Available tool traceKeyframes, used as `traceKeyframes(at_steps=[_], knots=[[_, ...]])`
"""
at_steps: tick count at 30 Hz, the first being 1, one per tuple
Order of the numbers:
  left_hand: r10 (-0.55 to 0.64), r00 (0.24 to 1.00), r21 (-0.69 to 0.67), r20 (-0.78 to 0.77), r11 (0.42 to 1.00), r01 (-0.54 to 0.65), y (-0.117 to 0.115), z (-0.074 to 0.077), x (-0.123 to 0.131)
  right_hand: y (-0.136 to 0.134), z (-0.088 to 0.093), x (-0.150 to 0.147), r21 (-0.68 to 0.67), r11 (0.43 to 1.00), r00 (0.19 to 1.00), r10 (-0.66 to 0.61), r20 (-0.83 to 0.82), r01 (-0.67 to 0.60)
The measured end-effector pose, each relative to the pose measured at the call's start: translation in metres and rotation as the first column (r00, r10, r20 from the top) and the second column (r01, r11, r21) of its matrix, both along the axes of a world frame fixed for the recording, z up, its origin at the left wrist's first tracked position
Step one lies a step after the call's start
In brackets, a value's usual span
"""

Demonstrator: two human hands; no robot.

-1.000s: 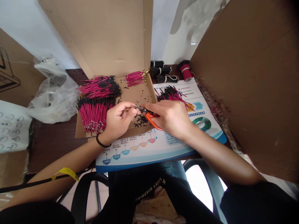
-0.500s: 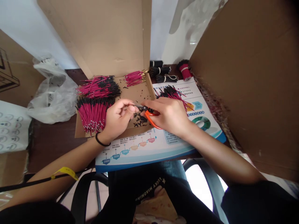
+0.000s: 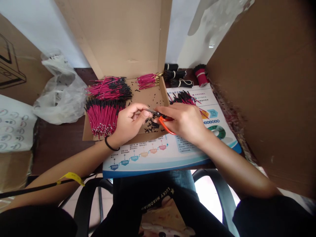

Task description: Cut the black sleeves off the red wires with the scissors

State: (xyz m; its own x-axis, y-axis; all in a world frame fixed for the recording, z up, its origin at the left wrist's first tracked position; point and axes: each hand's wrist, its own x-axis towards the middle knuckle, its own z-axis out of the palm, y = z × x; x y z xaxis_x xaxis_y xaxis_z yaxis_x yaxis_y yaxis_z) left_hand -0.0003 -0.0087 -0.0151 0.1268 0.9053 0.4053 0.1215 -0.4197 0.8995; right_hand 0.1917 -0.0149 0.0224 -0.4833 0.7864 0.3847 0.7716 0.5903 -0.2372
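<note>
Red-black wires in cardboard tray

Partly hidden by right hand: orange-handled scissors. Cut off at upper edge: cardboard flap. Too small to read: poster captions.

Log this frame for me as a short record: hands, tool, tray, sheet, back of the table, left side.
Left hand: left hand has thumb and fingers bent close by the blade tips; anything pinched is too small to tell
Right hand: right hand grips the tool
Tool: orange-handled scissors
Tray: cardboard tray with red-and-black wires and black scraps
Sheet: printed sheet under both forearms
Back: banded black bundles, banded red-and-black bundle
Left side: plastic bag
</note>
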Motion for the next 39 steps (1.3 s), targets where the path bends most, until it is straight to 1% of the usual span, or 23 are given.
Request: traceKeyframes(at_steps=[4,9,13,16,22,27,30,33,36,39], knots=[[-0.023,1.0,0.001,0.004,1.0,0.023,0.0009,-0.0013,-0.0002,-0.0002,-0.0008,0.0011,0.023,1.0,1.0,-0.022,0.01,0.022],[-0.03,1.0,-0.045,-0.007,0.999,0.029,0.0029,-0.0004,-0.0004,-0.0022,-0.0015,-0.0012,0.035,0.995,0.995,-0.089,-0.042,0.09],[-0.036,0.999,-0.064,0.012,0.997,0.036,0.0032,0.0001,0.0002,-0.0033,0.0009,-0.003,0.029,0.998,0.997,-0.052,-0.059,0.053],[-0.032,0.999,-0.053,0.011,0.998,0.032,0.0027,0.0013,0.0009,-0.0031,0.0012,-0.0036,0.006,1.0,0.998,-0.023,-0.051,0.024],[-0.041,0.999,-0.03,0.003,0.999,0.041,0.0018,0.0037,0.0011,-0.0024,-0.0008,-0.0037,0.01,1.0,0.998,-0.014,-0.053,0.015],[-0.034,0.999,-0.016,-0.021,0.999,0.034,0.0007,0.0016,-0.0004,-0.0022,-0.0039,-0.0047,0.01,1.0,0.998,0.012,-0.062,-0.011],[-0.017,1.0,-0.02,-0.025,1.0,0.017,0.0002,0.0012,-0.0005,-0.0015,-0.0058,-0.0046,0.02,1.0,0.998,0.009,-0.06,-0.007],[-0.036,0.999,-0.024,0.003,0.999,0.036,-0.0002,0.0034,0.0005,-0.0006,-0.0069,-0.0037,0.022,1.0,0.999,-0.018,-0.046,0.019],[-0.055,0.998,-0.022,0.004,0.998,0.055,-0.0005,0.005,0.0014,0.0,-0.0065,-0.0035,0.033,0.997,0.995,-0.067,-0.07,0.07],[-0.054,0.998,-0.024,0.012,0.998,0.055,0.0003,0.0028,0.0013,-0.0008,-0.0049,-0.005,0.041,0.997,0.993,-0.063,-0.101,0.067]])
